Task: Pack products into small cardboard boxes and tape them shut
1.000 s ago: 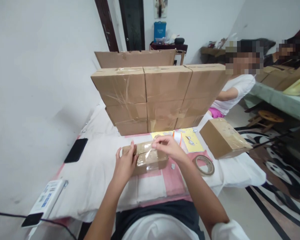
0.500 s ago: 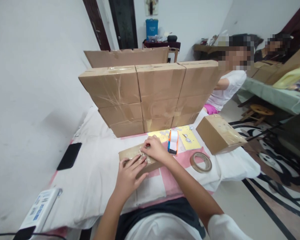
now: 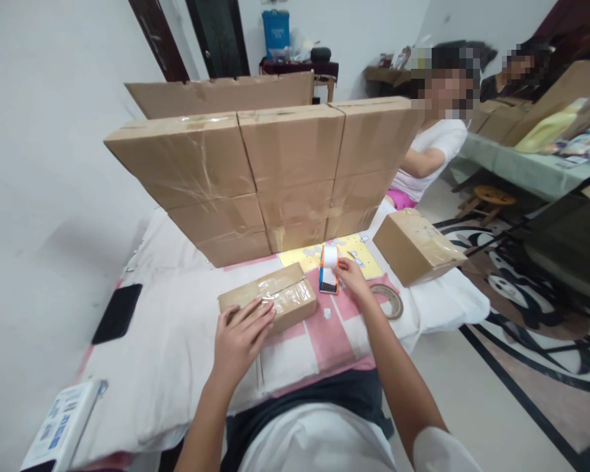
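A small cardboard box (image 3: 290, 298) with clear tape across its top lies on the cloth in front of me. My left hand (image 3: 246, 331) rests on its near left part, fingers stretched out over the top. To the right of the box is a tape dispenser (image 3: 329, 278) with orange and blue edges and a white roll. Fingers of my right hand (image 3: 351, 275) are bent around its right edge; the fingertips are partly hidden. A roll of brown tape (image 3: 396, 303) lies flat beyond my right wrist, partly covered by it. A small whitish scrap (image 3: 327, 313) is beside the box.
A wall of stacked cardboard boxes (image 3: 295, 157) stands at the far side. Another taped box (image 3: 417, 246) is at the right edge. A black phone-like slab (image 3: 118, 313) and a white power strip (image 3: 61, 419) lie left. A person in a white shirt (image 3: 442, 151) sits beyond.
My right hand has left the box top and moved right to the tape dispenser. My left hand stays on the box. The view has shifted slightly.
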Demonstrator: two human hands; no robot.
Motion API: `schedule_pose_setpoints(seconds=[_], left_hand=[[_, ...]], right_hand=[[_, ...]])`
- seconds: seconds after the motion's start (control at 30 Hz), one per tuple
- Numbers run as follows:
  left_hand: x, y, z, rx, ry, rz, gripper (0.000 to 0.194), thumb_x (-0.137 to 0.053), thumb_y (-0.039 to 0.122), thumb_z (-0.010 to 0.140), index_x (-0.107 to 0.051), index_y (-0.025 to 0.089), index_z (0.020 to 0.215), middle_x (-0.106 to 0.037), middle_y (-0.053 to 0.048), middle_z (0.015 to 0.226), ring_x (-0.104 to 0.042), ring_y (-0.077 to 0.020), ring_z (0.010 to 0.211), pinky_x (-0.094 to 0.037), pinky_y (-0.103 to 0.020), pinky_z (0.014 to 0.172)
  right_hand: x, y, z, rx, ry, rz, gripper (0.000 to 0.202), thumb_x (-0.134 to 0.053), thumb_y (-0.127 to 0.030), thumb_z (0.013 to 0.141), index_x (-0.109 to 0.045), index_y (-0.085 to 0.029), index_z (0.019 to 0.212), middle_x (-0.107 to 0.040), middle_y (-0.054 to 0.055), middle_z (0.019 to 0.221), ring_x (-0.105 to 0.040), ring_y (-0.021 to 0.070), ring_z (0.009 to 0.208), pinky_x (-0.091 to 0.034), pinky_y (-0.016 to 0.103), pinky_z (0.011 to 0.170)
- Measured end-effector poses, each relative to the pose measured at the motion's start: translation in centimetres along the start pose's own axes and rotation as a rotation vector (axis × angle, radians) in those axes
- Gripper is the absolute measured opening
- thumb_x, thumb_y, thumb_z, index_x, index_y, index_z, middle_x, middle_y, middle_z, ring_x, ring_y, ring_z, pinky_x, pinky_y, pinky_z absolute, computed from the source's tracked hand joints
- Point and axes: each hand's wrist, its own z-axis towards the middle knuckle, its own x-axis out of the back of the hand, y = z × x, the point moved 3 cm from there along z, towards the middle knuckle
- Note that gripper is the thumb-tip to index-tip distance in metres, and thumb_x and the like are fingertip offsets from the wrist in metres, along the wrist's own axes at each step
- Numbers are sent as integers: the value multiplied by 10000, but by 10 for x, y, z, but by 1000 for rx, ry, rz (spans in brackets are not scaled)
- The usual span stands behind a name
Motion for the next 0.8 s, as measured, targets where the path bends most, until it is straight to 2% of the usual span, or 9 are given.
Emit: schedule_pose_setpoints(seconds=[0.1, 0.23, 0.3, 0.4, 0.47, 0.57, 0.67, 0.73, 0.8], left_hand=[[1, -2, 1, 1, -20, 4, 266, -600, 259, 960, -685, 336, 1200, -728, -12, 1257, -636, -251, 1247, -352, -444, 1019], [3, 0, 3, 13, -3, -9, 287, -624, 280, 935, -684, 321, 1212, -741, -33, 1234, -659, -261, 1208, -387, -444, 1016], [6, 7, 7, 40, 128, -90, 266, -648, 249, 908, -703, 289, 1165, -772, -50, 1153, -700, -257, 1112, -456, -424, 946], [10, 27, 20, 66, 438, -302, 205, -660, 150, 875, -713, 240, 1052, -791, -51, 927, -725, -214, 850, -531, -361, 758], [8, 46, 38, 68, 496, -415, 183, -646, 130, 881, -703, 227, 1026, -769, -40, 850, -701, -190, 762, -541, -342, 709], [-3, 73, 76, 40, 264, -450, 219, -664, 253, 903, -694, 233, 1118, -751, -72, 1002, -689, -210, 899, -549, -372, 814], [-13, 94, 104, -114, -12, -391, 365, -688, 370, 890, -672, 281, 1243, -679, -97, 1231, -636, -250, 1055, -535, -412, 901], [-16, 101, 111, -204, -91, -386, 343, -664, 351, 908, -677, 307, 1248, -652, -89, 1269, -613, -248, 1073, -538, -408, 902], [-19, 102, 113, -242, -91, -401, 306, -638, 306, 926, -688, 311, 1227, -653, -83, 1245, -603, -239, 1071, -540, -398, 899]], right_hand=[[-12, 9, -11, 40, -41, 44, 261, -655, -407, 689, -647, -175, 809, -703, 60, 822, -620, 215, 771, -496, 334, 721], [-9, -1, -20, 116, 41, 60, 251, -648, -434, 756, -621, -185, 779, -676, 45, 803, -581, 214, 783, -477, 337, 752], [-1, -11, -26, 148, 79, 113, 265, -624, -456, 810, -620, -193, 840, -674, 44, 854, -582, 212, 800, -474, 333, 760], [12, -30, -39, 150, 108, 252, 265, -609, -470, 854, -610, -208, 898, -665, 32, 855, -587, 203, 762, -474, 319, 719], [17, -43, -49, 141, 118, 332, 263, -631, -472, 846, -603, -216, 897, -664, 29, 847, -594, 204, 752, -480, 314, 703], [21, -60, -62, 140, 116, 407, 285, -657, -475, 826, -607, -219, 942, -688, 46, 912, -627, 220, 805, -505, 322, 729], [23, -68, -75, 97, 66, 458, 319, -657, -497, 831, -601, -229, 995, -707, 50, 934, -652, 227, 802, -526, 327, 710], [25, -70, -82, 63, 43, 485, 315, -651, -510, 838, -596, -232, 976, -709, 47, 896, -656, 227, 775, -531, 327, 684], [27, -69, -87, 45, 37, 510, 307, -651, -511, 841, -597, -232, 957, -708, 47, 884, -660, 232, 786, -535, 331, 686]])
